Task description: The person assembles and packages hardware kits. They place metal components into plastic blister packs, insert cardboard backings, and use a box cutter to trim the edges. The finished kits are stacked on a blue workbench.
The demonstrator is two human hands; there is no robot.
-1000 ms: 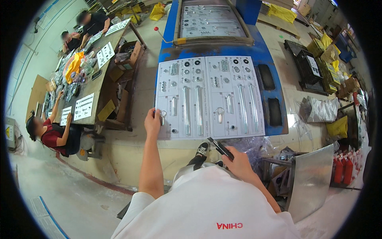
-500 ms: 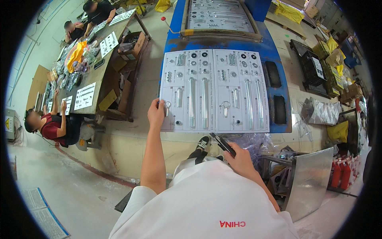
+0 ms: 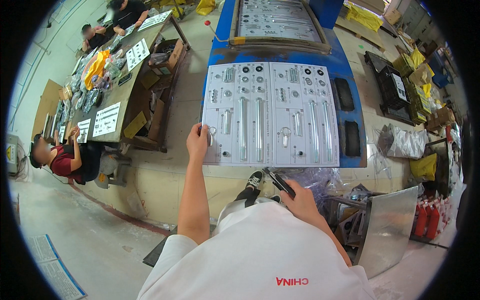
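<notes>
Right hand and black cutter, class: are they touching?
Touching: the head view shows the right hand gripping the black cutter, whose front end sticks out.

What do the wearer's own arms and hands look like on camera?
The left hand and right hand are gloveless. No watch or cable shows on the bare left forearm or bare right forearm. The loose white short-sleeved fabric shirt has a plain left sleeve and small red lettering on its body.
</notes>
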